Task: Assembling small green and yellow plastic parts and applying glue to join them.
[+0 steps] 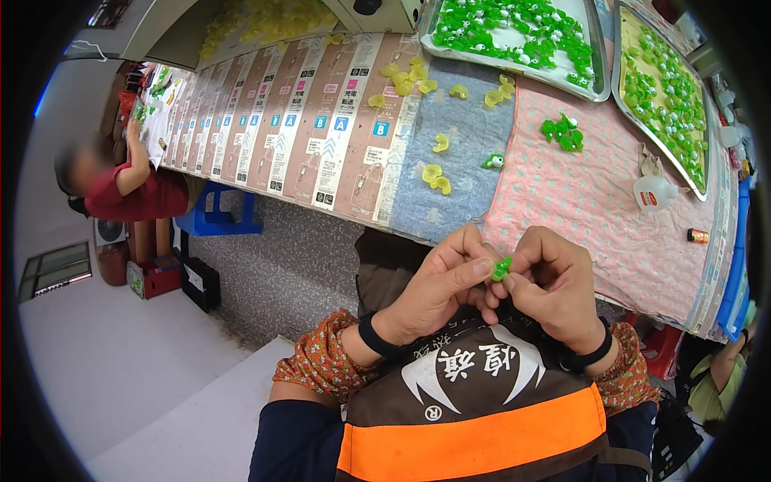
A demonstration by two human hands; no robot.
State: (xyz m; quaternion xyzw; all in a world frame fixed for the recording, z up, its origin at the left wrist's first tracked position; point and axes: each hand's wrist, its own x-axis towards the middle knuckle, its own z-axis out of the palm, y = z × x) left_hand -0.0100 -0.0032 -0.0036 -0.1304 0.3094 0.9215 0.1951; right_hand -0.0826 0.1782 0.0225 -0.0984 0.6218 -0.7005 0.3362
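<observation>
Above my lap, just off the table's front edge, a small green plastic piece (501, 269) is pinched between my two hands. The fingertips of my left hand (442, 283) grip it from one side, and my right hand (554, 285) closes on it from the other. My fingers cover much of it, so its full shape is hidden. Nearest on the cloth lies a single green piece with a white ball (493, 161). Translucent yellow cup-shaped pieces (435, 178) are scattered to its left, and a little cluster of green pieces (564, 133) rests farther right.
Two metal trays, one white-lined (601, 90) and one yellowish (697, 181), hold many green pieces at the back. On the pink cloth (554, 217) stand a white bottle (654, 194) and a small dark cylinder (698, 236). Another person (132, 181) sits far left by a blue stool (217, 210).
</observation>
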